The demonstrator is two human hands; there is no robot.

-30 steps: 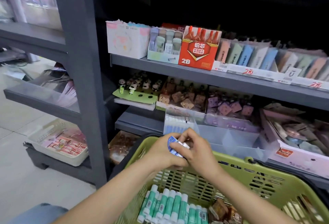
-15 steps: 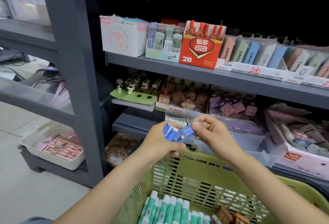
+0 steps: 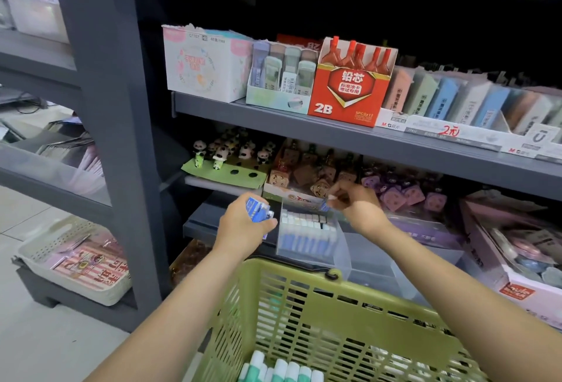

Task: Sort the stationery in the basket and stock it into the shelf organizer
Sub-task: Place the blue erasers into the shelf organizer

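Observation:
My left hand grips a small bunch of blue-and-white erasers just left of a clear shelf organizer. Rows of the same blue-and-white erasers fill the organizer's left compartment. Above its back right corner, my right hand pinches one blue-and-white eraser between thumb and fingers. The green plastic basket hangs below both forearms, with green-and-white glue sticks at its bottom.
Panda figures, brown charms and purple charms line the shelf behind the organizer. A red 2B lead box stands on the upper shelf. A grey upright post is at the left, a white tray beside it.
My hands moved apart and up toward the shelf. My right hand carried one eraser away from the bunch to above the organizer; the left keeps the rest.

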